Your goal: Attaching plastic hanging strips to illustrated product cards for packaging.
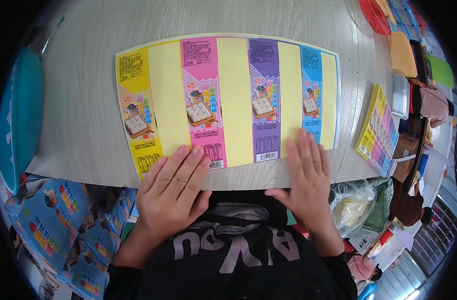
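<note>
A sheet of stickers [168,70] lies flat on the table in front of me. Its pale yellow backing shows in bare strips between a yellow label [136,120], a pink label [200,80], a purple label [265,135] and a blue label [311,75]. My left hand [171,192] rests open on the sheet's near edge, its fingertips over the bottoms of the yellow and pink labels. Flat and open, my right hand [308,177] touches the near edge by the blue label, thumb pointing left. Neither hand grips anything.
A stack of printed label sheets [376,132] sits at the table's right edge. A teal basin [26,115] stands at the left, above blue printed boxes [63,230]. A plastic bag [358,205] hangs below the table at right. Other people [433,105] sit farther right.
</note>
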Action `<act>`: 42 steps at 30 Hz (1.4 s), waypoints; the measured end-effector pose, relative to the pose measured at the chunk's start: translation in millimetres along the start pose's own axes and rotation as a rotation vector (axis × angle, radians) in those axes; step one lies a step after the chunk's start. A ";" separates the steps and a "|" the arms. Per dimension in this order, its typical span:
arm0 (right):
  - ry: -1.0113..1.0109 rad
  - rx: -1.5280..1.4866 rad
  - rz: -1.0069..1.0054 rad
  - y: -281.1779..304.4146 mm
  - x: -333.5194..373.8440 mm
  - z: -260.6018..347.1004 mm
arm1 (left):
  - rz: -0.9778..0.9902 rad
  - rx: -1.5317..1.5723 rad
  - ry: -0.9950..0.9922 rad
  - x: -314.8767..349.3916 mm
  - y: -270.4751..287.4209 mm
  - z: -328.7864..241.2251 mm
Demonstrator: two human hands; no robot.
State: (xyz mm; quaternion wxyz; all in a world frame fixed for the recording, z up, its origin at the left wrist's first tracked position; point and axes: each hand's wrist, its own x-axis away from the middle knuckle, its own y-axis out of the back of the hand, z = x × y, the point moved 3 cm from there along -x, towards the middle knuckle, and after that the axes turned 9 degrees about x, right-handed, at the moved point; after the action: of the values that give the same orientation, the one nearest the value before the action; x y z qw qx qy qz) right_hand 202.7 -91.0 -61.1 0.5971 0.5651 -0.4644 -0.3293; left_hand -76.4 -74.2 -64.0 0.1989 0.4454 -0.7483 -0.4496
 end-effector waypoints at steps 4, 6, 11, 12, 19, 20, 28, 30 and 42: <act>-0.130 0.031 -0.043 -9.0 18.8 -31.1 | -0.004 0.004 0.017 -0.5 0.0 -0.5; -0.155 0.022 -0.039 -10.8 26.3 -41.3 | -0.003 -0.008 0.019 -0.5 1.3 -0.7; -0.180 -0.010 -0.024 -9.5 28.4 -46.3 | -0.016 -0.028 0.024 -4.3 0.7 -0.2; -0.176 -0.020 -0.037 -7.6 28.7 -46.0 | -0.034 -0.029 0.000 -6.3 3.8 -3.2; -0.156 0.005 -0.058 -8.4 28.1 -43.1 | 0.065 0.071 -0.160 -54.4 -15.3 -58.7; -0.154 0.003 -0.050 -9.8 27.7 -42.2 | 0.151 0.056 -0.221 -57.7 -24.9 -63.4; -0.168 -0.006 -0.068 -8.0 28.4 -41.5 | 0.310 -0.049 0.011 -35.6 4.0 -13.6; -0.166 0.011 -0.059 -7.1 28.2 -41.3 | 0.192 -0.068 0.144 -26.4 18.6 8.1; -0.180 -0.020 -0.094 -7.4 27.3 -39.7 | 0.019 -0.293 0.277 -8.0 34.7 51.7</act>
State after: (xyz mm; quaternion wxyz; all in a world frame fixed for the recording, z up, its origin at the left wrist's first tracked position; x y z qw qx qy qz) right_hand 250.1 -102.5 -60.6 0.5425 0.5485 -0.4859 -0.4109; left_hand -125.2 -34.9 -60.4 0.3670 0.4623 -0.6446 -0.4859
